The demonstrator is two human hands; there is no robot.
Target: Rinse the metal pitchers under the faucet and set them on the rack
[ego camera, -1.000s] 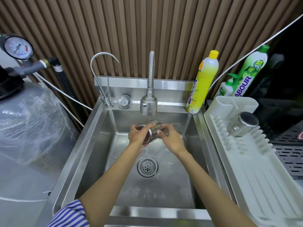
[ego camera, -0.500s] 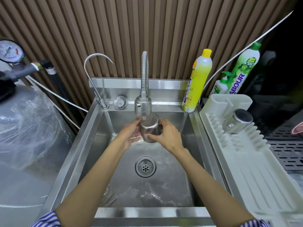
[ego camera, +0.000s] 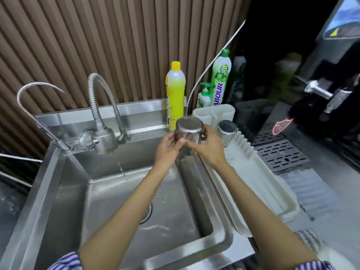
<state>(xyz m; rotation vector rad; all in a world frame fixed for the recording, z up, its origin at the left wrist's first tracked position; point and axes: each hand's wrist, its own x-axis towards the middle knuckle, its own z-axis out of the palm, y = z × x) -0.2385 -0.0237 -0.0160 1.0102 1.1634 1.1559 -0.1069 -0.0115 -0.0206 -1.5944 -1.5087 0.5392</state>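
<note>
green btl (ego camera: 221,78), label reads "ABOUR"

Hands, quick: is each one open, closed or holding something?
Left hand: holds the upturned metal pitcher.
Right hand: grips the same pitcher from the other side.

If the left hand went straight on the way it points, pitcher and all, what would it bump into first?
Likely the raised back end of the white rack, just past the pitcher that the left hand holds; depth is unclear here.
</note>
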